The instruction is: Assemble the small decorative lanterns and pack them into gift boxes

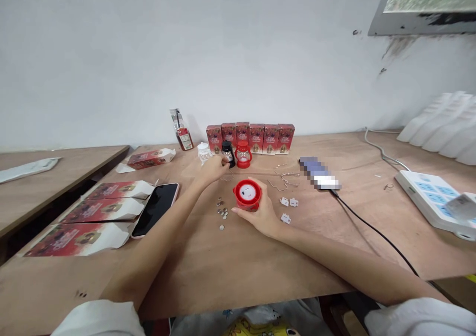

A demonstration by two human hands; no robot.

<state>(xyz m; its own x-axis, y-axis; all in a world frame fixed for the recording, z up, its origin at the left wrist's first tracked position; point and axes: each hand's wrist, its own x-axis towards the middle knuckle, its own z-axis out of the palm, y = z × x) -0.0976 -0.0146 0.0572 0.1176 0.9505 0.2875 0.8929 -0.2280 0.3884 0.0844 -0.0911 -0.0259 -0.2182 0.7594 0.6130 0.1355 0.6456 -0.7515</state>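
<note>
Left hand (213,169): one, reaching to the back of the bench (208,271), fingers drawn together at the lower side of the black lantern (226,146); cannot tell whether it grips anything.

Right hand (265,212): one, curled round the side of the held red lantern (247,193), thumb and fingers closed on it.

Held red lantern: one, near the middle of the bench, its round base turned up towards the head camera, a white disc set within the red rim.

Small lanterns, at the back: the white lantern (204,150), left; the black lantern, middle; a second red lantern (243,160), right, upright.

Printed boxes (256,140): six, red, standing in a row against the wall, behind the lanterns.

Silver discs (222,228): several, loose, left of the held red lantern.

White tabs (284,201): three, just right of the right hand.

Bent wires (286,181): several thin pieces, beyond the tabs.

Open cartons (102,212): three, red, lying side by side at left, white flaps out; a fourth carton (150,158) lies further back.

Phone (159,204): one, dark screen, beside the cartons.

Second device (318,172): one, blurred out, black cable (375,232) attached.

Power strip (424,189): one, white and blue, far right.
</note>
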